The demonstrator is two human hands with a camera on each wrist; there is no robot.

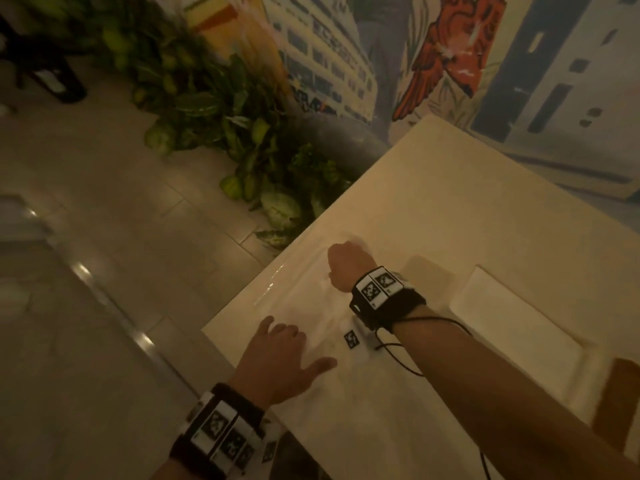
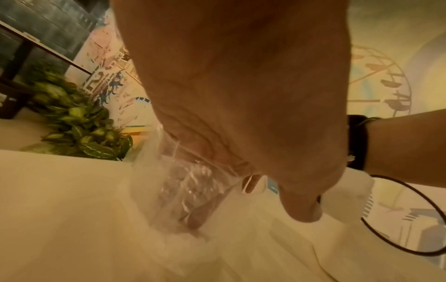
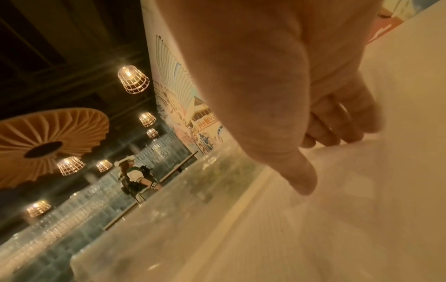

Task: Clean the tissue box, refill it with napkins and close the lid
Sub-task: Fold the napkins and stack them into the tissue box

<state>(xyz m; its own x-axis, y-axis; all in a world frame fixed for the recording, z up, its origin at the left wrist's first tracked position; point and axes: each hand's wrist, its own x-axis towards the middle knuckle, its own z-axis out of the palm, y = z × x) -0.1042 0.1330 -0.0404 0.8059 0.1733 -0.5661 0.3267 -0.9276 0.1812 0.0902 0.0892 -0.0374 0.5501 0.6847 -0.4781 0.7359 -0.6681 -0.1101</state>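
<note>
**Ana:** Spread flat, that's how the left hand (image 1: 277,358) lies: fingers apart and fairly straight on the near end of the pack of napkins (image 1: 311,306). From the left wrist, the fingertips seem pushed in under the clear wrap (image 2: 193,181).

**Ben:** So it's clamped on nothing?

**Ana:** It only presses. Further along the pack, the right hand (image 1: 348,268) is curled into a fist at the far end. I cannot tell whether it pinches the wrap or just bears down on it, because the knuckles hide that.

**Ben:** And where is the tissue box?

**Ana:** I can't pick it out for certain. To the right on the table (image 1: 450,202) lies a pale rectangle (image 1: 512,317), apart from both hands. It may be the open box or its lid, but it's too blurred to say. Past it, at the edge, there's a brown piece (image 1: 620,403), which is equally unclear.

**Ben:** How far along, then?

**Ana:** I'd judge it's at the start of refilling. The napkins lie in their wrap, none have been moved across, and no lid shows as closed. Whether the cleaning is done can't be seen.
</note>
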